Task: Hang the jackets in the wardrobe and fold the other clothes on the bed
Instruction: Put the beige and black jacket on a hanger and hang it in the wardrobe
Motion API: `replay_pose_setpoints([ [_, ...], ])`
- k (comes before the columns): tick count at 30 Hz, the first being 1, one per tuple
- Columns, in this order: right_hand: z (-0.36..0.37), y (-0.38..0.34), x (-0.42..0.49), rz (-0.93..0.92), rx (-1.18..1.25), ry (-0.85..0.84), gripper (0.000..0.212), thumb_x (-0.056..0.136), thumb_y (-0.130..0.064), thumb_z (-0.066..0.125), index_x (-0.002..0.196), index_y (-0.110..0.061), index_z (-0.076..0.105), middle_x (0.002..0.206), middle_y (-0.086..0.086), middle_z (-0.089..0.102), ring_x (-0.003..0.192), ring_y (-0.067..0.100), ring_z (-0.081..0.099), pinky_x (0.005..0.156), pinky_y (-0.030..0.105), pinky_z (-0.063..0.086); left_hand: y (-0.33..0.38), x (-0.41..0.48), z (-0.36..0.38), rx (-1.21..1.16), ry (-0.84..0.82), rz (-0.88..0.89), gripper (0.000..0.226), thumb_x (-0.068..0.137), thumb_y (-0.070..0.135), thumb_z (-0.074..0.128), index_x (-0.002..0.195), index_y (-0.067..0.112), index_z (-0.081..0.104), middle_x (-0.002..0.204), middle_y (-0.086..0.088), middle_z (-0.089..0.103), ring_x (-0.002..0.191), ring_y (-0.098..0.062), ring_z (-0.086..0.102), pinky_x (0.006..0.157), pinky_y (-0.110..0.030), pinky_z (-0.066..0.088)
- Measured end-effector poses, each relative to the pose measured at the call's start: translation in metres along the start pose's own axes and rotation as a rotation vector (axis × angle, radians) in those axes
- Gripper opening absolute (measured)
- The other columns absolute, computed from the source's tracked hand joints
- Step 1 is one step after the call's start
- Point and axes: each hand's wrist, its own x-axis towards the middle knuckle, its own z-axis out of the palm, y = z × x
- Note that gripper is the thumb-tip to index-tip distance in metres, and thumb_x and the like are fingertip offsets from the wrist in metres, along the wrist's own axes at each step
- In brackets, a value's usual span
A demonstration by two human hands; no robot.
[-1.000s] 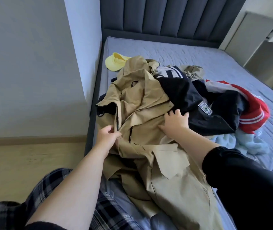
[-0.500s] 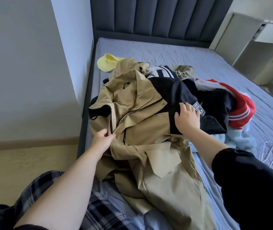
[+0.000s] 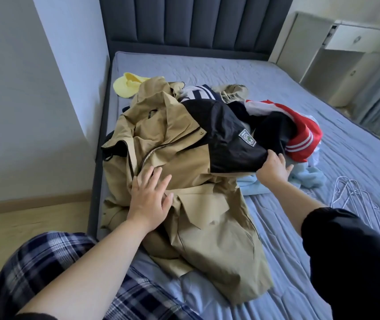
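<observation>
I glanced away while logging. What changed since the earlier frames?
The left hand let go of the front edge of the tan coat and now rests flat on it. The right hand moved right, off the coat, and grips the hem of the black jacket. The hangers stayed put.

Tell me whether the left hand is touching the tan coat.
Touching. The head view shows the left hand lying flat with fingers spread on the tan coat, no gap visible; the right hand grips the black jacket.
</observation>
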Motion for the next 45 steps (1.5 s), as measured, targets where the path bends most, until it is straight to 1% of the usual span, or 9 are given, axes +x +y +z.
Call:
replay_pose_setpoints([
  [5,-0.005,0.019,-0.003,-0.242,-0.239,-0.088,0.044,0.083,-0.010,0.053,0.127,-0.015,0.054,0.154,0.002,0.029,0.147,0.020,0.009,0.113,0.057,-0.001,0.043,0.031,0.002,-0.082,-0.192,-0.027,0.065,0.094,0.045,0.037,0.152,0.027,0.011,0.160,-0.001,0.008,0.147,-0.019,-0.001,0.117,-0.051,0.010],
  [8,-0.021,0.014,-0.013,-0.353,0.058,-0.001,0.027,0.075,-0.001,0.054,0.099,-0.011,0.063,0.102,0.011,0.067,0.114,0.032,0.053,0.110,0.048,0.020,0.073,0.055,0.000,-0.210,-0.268,0.017,0.076,0.092,0.031,0.048,0.152,0.028,0.002,0.160,-0.004,0.008,0.147,-0.022,0.005,0.118,-0.045,0.013],
  [14,-0.062,0.001,-0.024,-0.533,0.288,-0.119,0.023,0.086,-0.012,0.064,0.067,-0.018,0.053,0.063,-0.004,0.053,0.068,0.021,0.051,0.061,0.024,0.031,0.106,0.079,0.000,-0.072,-0.304,0.092,0.088,0.090,0.029,0.055,0.151,0.033,-0.009,0.161,-0.001,-0.005,0.147,-0.026,0.003,0.117,-0.044,0.017],
  [22,-0.083,0.000,-0.024,-0.299,0.550,-0.771,0.042,0.068,-0.040,0.080,0.103,-0.024,0.063,0.096,0.000,0.072,0.091,0.019,0.069,0.079,0.033,0.055,0.127,0.092,0.000,-0.124,-0.180,0.052,0.078,0.090,0.010,0.045,0.153,0.030,0.003,0.160,-0.002,0.010,0.145,-0.027,0.015,0.115,-0.041,0.023],
  [25,-0.072,0.016,-0.020,-0.273,0.427,-0.742,0.077,0.049,-0.042,0.085,0.116,-0.026,0.051,0.109,-0.003,0.063,0.100,0.017,0.063,0.083,0.036,0.055,0.122,0.093,0.003,-0.159,-0.161,0.030,0.073,0.090,0.001,0.038,0.152,0.030,0.012,0.160,0.003,0.014,0.145,-0.024,0.014,0.116,-0.040,0.024],
  [28,-0.050,0.045,-0.021,-0.222,0.319,-0.820,0.059,0.058,-0.027,0.085,0.107,-0.028,0.053,0.102,-0.004,0.061,0.092,0.017,0.064,0.064,0.029,0.055,0.120,0.097,0.006,-0.190,-0.142,0.013,0.075,0.087,-0.005,0.031,0.152,0.029,0.017,0.159,0.005,0.018,0.145,-0.022,0.016,0.115,-0.037,0.023],
  [32,-0.010,0.082,-0.038,-0.311,-0.166,-0.643,0.036,0.070,-0.032,0.077,0.101,-0.021,0.060,0.093,-0.003,0.059,0.092,0.022,0.058,0.071,0.024,0.047,0.124,0.101,0.009,-0.174,-0.171,-0.001,0.072,0.089,-0.002,0.030,0.152,0.028,0.014,0.159,0.004,0.017,0.144,-0.022,0.018,0.115,-0.037,0.024],
  [40,-0.068,0.110,-0.005,0.263,0.254,0.078,0.037,0.074,-0.013,0.049,0.109,-0.008,0.058,0.107,0.017,0.062,0.102,0.038,0.058,0.079,0.035,0.044,0.145,0.103,0.014,-0.135,-0.371,0.143,0.075,0.095,0.006,0.040,0.152,0.032,0.000,0.161,0.003,-0.001,0.147,-0.025,0.003,0.118,-0.037,0.014],
  [45,-0.092,0.095,0.010,0.230,-0.351,-0.133,0.073,0.084,-0.024,0.057,0.146,-0.012,0.020,0.145,0.014,0.036,0.132,0.033,0.037,0.105,0.051,0.033,0.158,0.107,0.017,-0.145,-0.463,0.103,0.075,0.093,0.011,0.042,0.152,0.034,0.002,0.161,0.005,-0.004,0.147,-0.025,-0.002,0.116,-0.037,0.015],
])
